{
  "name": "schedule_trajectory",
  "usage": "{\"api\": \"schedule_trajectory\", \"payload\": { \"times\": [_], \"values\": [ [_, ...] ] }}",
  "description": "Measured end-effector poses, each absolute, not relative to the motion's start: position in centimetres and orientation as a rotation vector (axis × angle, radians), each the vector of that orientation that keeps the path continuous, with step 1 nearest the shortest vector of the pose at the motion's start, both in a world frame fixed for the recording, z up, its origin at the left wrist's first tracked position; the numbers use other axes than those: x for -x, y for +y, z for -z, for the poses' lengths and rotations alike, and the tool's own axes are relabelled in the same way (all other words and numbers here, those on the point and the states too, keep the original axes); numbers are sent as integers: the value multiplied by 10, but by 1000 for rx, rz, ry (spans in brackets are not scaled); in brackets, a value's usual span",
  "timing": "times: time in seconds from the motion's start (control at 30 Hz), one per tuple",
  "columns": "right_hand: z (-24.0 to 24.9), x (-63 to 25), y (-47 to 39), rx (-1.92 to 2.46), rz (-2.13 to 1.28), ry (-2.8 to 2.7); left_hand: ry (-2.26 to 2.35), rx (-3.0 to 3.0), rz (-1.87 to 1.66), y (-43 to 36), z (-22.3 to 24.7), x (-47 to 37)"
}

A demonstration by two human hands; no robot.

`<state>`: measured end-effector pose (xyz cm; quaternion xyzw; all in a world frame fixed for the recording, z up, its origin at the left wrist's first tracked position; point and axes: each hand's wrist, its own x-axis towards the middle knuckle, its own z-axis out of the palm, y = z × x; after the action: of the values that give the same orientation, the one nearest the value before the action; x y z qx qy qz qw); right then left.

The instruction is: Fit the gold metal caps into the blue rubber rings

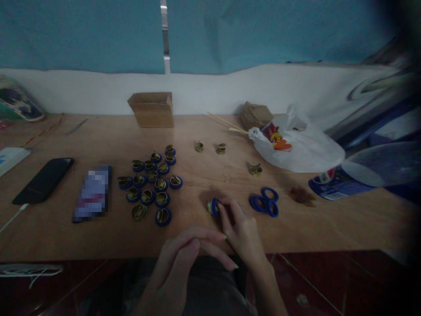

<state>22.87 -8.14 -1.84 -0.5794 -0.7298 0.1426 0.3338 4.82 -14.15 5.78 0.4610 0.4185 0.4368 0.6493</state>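
My right hand (241,224) pinches a blue ring (215,207) just above the table, with a small round brass-coloured metal piece (209,206) against its left side. In front of it, at the table's near edge, my left hand (187,256) is held with fingers stretched out and nothing in them. To the left sits a cluster of similar brass-coloured pieces (161,184), most of them set in blue rings. Several loose blue rings (270,194) lie right of my right hand. Bare brass-coloured pieces (221,149) stand farther back, one of them (255,169) towards the right.
Two phones, one black (44,181) and one pixelated (92,193), lie at the left. An open cardboard box (154,112) stands by the wall. A white plastic bag (305,147), a crumpled brown packet (255,115) and a blue-and-clear container (342,180) occupy the right side.
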Motion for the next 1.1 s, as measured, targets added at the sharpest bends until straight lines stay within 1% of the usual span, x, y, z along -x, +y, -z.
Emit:
{"api": "schedule_trajectory", "payload": {
  "times": [0.23, 0.33, 0.53, 0.77, 1.1],
  "values": [
    [27, -231, -81, 1540, -392, -1878, 733, -890, -912, -143, -64, -45],
    [28, -230, -82, 1534, -391, -1871, 708, -848, -922, -145, -65, -47],
    [21, -229, -82, 1547, -415, -1882, 713, -813, -990, -150, -78, -56],
    [11, -226, -85, 1580, -434, -1894, 584, -719, -872, -151, -81, -51],
    [28, -230, -82, 1550, -418, -1882, 567, -861, -750, -147, -85, -36]
  ]
}}
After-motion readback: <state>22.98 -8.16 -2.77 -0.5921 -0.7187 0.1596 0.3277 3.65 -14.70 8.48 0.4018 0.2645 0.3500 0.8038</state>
